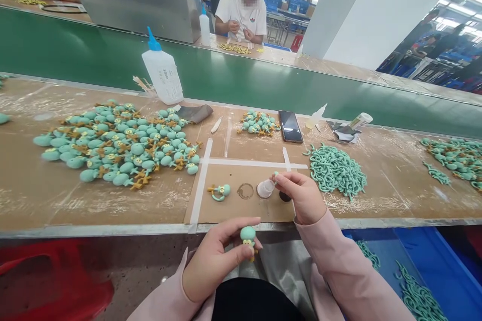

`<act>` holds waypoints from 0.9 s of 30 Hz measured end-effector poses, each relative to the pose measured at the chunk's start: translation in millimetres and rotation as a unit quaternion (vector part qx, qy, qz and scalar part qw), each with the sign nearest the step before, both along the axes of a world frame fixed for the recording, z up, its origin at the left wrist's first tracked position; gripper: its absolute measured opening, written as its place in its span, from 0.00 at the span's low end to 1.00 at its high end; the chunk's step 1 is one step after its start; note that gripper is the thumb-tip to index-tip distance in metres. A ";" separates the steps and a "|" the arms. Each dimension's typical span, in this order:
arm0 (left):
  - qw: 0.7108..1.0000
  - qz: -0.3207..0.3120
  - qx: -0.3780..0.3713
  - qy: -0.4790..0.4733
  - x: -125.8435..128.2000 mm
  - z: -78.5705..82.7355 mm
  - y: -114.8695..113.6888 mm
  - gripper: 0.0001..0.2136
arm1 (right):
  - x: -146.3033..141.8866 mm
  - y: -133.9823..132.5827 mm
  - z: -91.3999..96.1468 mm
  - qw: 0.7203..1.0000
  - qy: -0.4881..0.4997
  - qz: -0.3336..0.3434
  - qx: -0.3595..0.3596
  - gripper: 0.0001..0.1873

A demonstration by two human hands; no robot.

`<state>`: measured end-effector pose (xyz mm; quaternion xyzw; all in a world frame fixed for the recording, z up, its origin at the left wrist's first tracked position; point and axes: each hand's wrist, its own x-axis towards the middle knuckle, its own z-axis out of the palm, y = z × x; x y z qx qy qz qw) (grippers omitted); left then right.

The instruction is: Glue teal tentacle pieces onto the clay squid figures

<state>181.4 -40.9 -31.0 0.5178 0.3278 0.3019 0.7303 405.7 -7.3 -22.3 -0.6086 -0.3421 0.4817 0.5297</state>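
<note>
My left hand (222,256) is closed around a small figurine (247,233) with a round teal head and yellow eyes, held upright in front of the table edge. Above the cardboard mat (226,213), my right hand (301,193) pinches a small teal piece (276,174), mostly hidden by the fingertips. Just below those fingertips stands a small white cup (265,189), with a dark round thing (285,196) partly behind the hand. To the left on the mat are a clear ring-shaped mark (245,191) and another figurine (221,190) with a curved teal piece.
A large figurine heap (124,145) lies left, a smaller one (259,123) ahead. Curved teal pieces (337,170) are piled right. A bottle (163,75), a phone (290,126) and a green conveyor belt (241,75) lie beyond. A blue bin (444,261) sits lower right. Someone (243,15) works opposite.
</note>
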 end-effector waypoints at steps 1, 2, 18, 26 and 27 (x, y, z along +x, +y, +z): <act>1.000 0.008 -0.003 -0.004 -0.2 1.1 0.5 0.20 | -0.4 0.3 -0.1 1.000 -0.008 -0.004 0.000 0.19; 1.000 0.017 -0.008 -0.009 -0.3 2.3 0.8 0.19 | -0.7 0.7 -0.2 1.000 -0.016 -0.007 0.002 0.20; 0.995 0.041 -0.060 -0.069 0.6 -0.4 0.0 0.15 | -3.3 0.8 -2.2 0.998 -0.063 0.003 0.009 0.21; 0.990 0.046 -0.091 -0.097 3.2 -2.6 -0.8 0.17 | -5.8 0.7 -1.1 0.997 -0.073 0.007 0.021 0.20; 0.990 0.046 -0.095 -0.095 3.5 -2.7 -1.1 0.17 | -6.0 -0.1 0.1 0.997 -0.074 0.007 0.020 0.20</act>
